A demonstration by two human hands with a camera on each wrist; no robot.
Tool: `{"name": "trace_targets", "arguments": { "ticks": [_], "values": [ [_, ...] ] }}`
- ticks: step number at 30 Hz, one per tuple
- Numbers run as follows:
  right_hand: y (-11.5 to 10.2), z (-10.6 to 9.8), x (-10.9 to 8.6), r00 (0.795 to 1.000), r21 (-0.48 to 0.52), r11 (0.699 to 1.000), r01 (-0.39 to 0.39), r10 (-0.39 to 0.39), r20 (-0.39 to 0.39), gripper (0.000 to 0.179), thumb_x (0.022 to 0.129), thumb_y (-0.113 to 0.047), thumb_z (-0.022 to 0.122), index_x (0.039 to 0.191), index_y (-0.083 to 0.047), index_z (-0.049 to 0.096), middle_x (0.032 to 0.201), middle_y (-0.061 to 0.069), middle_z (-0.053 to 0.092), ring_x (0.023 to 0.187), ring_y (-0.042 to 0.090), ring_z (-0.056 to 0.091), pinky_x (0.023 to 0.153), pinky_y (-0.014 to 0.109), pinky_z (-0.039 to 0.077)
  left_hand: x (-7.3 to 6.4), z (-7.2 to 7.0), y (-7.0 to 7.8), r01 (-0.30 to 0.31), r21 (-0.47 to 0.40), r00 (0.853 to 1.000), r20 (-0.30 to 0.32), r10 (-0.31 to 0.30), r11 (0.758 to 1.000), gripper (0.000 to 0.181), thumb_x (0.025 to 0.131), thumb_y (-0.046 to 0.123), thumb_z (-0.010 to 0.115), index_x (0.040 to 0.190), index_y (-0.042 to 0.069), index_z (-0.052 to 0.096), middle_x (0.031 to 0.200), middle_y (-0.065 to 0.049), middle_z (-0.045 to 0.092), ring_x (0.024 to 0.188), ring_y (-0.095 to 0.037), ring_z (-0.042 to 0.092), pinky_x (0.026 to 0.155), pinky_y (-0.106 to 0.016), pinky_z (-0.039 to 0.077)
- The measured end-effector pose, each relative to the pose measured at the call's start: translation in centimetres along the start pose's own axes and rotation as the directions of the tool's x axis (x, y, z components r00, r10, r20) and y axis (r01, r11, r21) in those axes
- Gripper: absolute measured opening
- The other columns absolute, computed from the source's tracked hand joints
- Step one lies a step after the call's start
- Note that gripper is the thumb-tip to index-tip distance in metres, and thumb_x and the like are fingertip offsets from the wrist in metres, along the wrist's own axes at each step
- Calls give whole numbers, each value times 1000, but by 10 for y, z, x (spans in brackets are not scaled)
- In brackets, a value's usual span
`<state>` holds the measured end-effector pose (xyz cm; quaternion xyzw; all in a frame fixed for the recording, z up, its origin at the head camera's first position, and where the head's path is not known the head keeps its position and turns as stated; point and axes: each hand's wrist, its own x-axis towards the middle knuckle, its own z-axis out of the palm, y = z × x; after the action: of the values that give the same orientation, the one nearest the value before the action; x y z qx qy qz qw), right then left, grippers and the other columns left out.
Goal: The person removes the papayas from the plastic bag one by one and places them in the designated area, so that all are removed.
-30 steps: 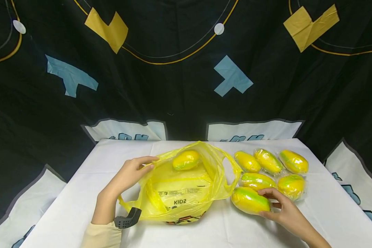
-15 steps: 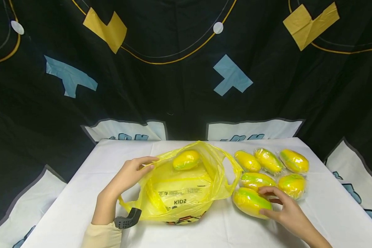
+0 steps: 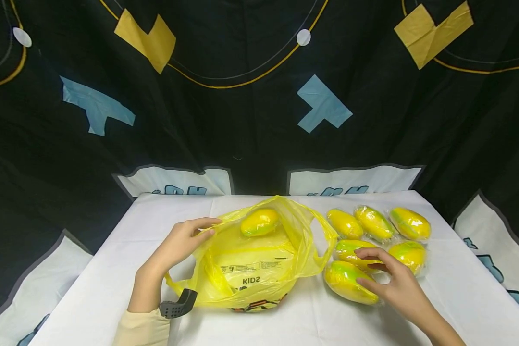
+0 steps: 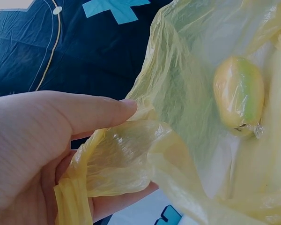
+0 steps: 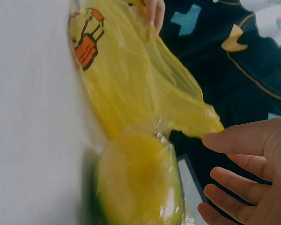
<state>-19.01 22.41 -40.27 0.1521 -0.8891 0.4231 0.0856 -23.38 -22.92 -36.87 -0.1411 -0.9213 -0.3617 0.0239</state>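
A yellow plastic bag (image 3: 300, 240) lies with its mouth spread towards me, one wrapped mango (image 3: 259, 222) inside. My left hand (image 3: 179, 245) pinches the bag's left rim; in the left wrist view the thumb lies over the film and fingers sit beneath. To the bag's right, the nearest yellow-green mango (image 3: 348, 283) rests on the table in clear wrap. My right hand (image 3: 400, 283) hovers at its right side with fingers parted. In the right wrist view those fingers stand apart from the mango (image 5: 138, 183) and hold nothing.
Several more wrapped mangoes (image 3: 374, 224) lie grouped behind the nearest one, at the right of the white table (image 3: 112, 274). One bag handle (image 3: 328, 240) loops out close to them. A dark printed cloth (image 3: 242, 134) hangs behind the table.
My right hand has come off the nearest mango and lifted slightly. That mango shifted a little to the right and was let go. My left hand and the bag have stayed put.
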Motion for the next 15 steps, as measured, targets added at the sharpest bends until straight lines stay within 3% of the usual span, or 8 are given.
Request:
{"name": "trace_targets", "arguments": {
  "ticks": [8, 15],
  "values": [
    [-18, 3, 15, 989, 87, 986, 145, -146, -1, 43, 77, -7, 81, 114, -21, 61, 118, -6, 62, 106, 13, 58, 87, 28, 53, -1, -1, 1, -2, 1, 1000, -3, 2, 1000, 34, 97, 24, 60, 129, 13, 62, 130, -8, 61, 115, -33, 58, 97, -51, 46],
    [-33, 10, 29, 981, 161, 968, 192, -196, 9, 42, 78, -3, 80, 114, -15, 63, 116, -5, 63, 104, 13, 59, 87, 26, 53, -1, 0, 1, 2, -12, 1000, 6, -2, 1000, 33, 97, 23, 60, 129, 14, 62, 130, -7, 60, 113, -32, 58, 95, -50, 47]
  ]
}}
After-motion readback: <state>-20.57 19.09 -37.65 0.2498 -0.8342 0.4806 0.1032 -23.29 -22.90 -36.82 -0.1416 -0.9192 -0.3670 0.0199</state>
